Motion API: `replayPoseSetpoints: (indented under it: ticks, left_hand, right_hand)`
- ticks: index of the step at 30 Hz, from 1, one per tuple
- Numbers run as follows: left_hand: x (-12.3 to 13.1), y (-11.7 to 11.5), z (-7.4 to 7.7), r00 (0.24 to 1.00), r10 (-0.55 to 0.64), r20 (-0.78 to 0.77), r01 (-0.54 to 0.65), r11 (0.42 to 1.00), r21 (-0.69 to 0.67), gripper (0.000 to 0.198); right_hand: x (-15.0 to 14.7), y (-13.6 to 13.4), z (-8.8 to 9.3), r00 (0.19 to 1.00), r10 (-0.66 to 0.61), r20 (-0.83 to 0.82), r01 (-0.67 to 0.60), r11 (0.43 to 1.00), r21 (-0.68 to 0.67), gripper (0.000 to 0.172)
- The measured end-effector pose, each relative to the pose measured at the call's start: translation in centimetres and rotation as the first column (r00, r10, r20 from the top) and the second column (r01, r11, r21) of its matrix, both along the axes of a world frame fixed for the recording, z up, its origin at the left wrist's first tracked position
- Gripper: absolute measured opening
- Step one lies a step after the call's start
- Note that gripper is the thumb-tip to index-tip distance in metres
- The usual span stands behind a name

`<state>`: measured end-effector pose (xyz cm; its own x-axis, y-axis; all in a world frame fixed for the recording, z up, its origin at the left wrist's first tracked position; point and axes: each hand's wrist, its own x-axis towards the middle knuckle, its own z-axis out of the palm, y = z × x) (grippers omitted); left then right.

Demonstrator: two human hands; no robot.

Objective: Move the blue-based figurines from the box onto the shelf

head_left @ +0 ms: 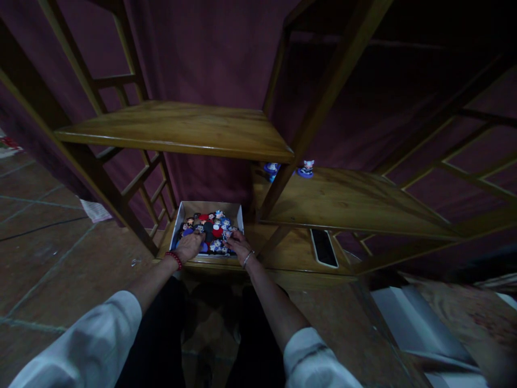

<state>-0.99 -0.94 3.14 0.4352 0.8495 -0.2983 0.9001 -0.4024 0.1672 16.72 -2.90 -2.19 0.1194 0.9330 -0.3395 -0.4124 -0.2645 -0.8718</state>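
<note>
A shallow white box [241, 216] stands on the bottom shelf, filled with small toy figurines [217, 230] in red, black, blue and white, some showing purple bases. My left hand [189, 247] reaches over the box's front left side. Its fingers are curled down among the figurines, and what they hold, if anything, is hidden. At the front right side my right hand [240, 246] has its fingertips closed around a small blue and white figurine [227, 235].
On the middle shelf [355, 202] to the right stands a figurine on a purple base [306, 169]; another figurine [272, 169] is partly behind a wooden post. A phone [323, 248] lies on the lower shelf. An upper shelf [181, 126] overhangs the box. White boxes [420, 323] sit at right.
</note>
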Motion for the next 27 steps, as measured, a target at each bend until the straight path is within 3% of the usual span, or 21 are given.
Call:
replayPoseSetpoints:
  ticks: [5, 11, 16, 21, 27]
  left_hand:
    - [-0.2, 0.1, 0.0, 0.998, 0.043, 0.047, -0.042, 0.999, -0.029, 0.014]
    - [-0.9, 0.5, -1.5, 0.973, 0.092, 0.21, -0.078, 0.994, -0.074, 0.026]
    - [-1.2, 0.8, -1.9, 0.957, 0.092, 0.275, -0.076, 0.995, -0.066, 0.022]
    - [-0.9, 0.7, -1.9, 0.928, 0.157, 0.337, -0.141, 0.987, -0.073, 0.022]
    - [-0.6, 0.2, -3.2, 0.868, 0.216, 0.448, -0.182, 0.976, -0.118, 0.024]
  right_hand:
    - [-0.1, 0.0, -0.1, 0.999, -0.04, 0.008, 0.04, 0.999, -0.023, 0.034]
    - [0.0, 0.0, -0.1, 1.0, -0.023, -0.018, 0.022, 1.0, -0.012, 0.035]
    - [0.1, 0.0, 0.0, 1.0, -0.014, -0.011, 0.014, 1.0, -0.018, 0.034]
    - [0.2, 0.0, -0.1, 1.0, -0.016, -0.024, 0.015, 0.999, -0.052, 0.041]
    - [0.5, -0.1, -0.1, 1.0, 0.012, -0.029, -0.013, 0.999, -0.04, 0.045]
